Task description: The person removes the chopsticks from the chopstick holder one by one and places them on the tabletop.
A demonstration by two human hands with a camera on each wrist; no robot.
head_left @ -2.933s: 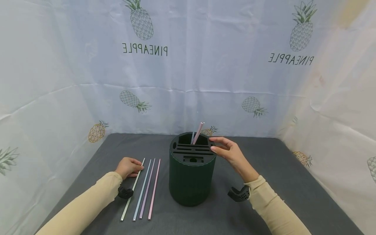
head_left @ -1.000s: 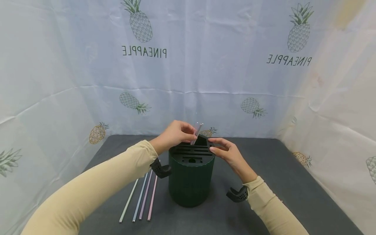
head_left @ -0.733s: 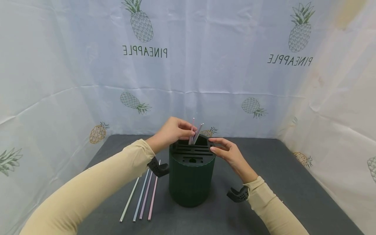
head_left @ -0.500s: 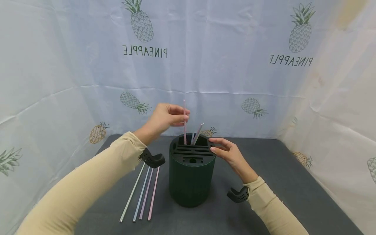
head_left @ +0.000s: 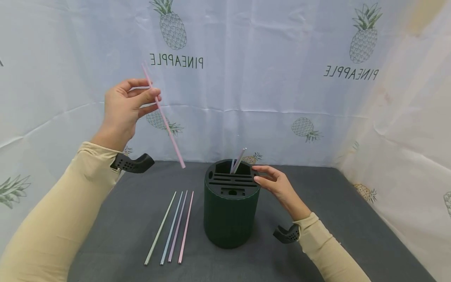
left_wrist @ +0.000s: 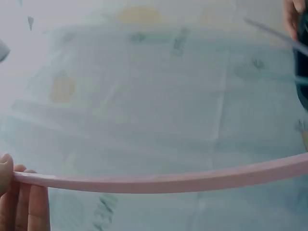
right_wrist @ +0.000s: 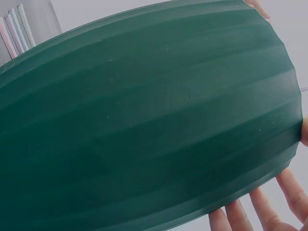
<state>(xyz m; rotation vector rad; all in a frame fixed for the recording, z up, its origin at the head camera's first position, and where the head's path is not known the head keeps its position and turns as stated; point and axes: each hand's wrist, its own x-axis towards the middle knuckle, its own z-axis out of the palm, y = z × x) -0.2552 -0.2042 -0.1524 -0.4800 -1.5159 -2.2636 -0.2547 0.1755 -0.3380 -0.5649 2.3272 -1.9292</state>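
My left hand [head_left: 124,102], raised at the left, pinches a pink chopstick [head_left: 168,127] near its upper end between thumb and fingers. The chopstick slants down to the right, and in the left wrist view its length crosses the lower part. A dark green knife block [head_left: 229,217] with a black slotted top stands in the middle. My right hand [head_left: 282,190] holds the block's rim at the right, thumb and index finger at the edge; in the right wrist view its fingers [right_wrist: 262,207] reach along the green side. Thin chopsticks [head_left: 238,160] lean in the block's rear opening.
Several chopsticks [head_left: 171,227] in pale green, blue, purple and pink lie side by side on the grey table [head_left: 109,235], left of the block. A white curtain [head_left: 275,90] printed with pineapples encloses the table at the back and sides.
My left hand went from the chopsticks on the table to the block, drew the pink chopstick out, and carried it up and left. The right hand has stayed at the rim.
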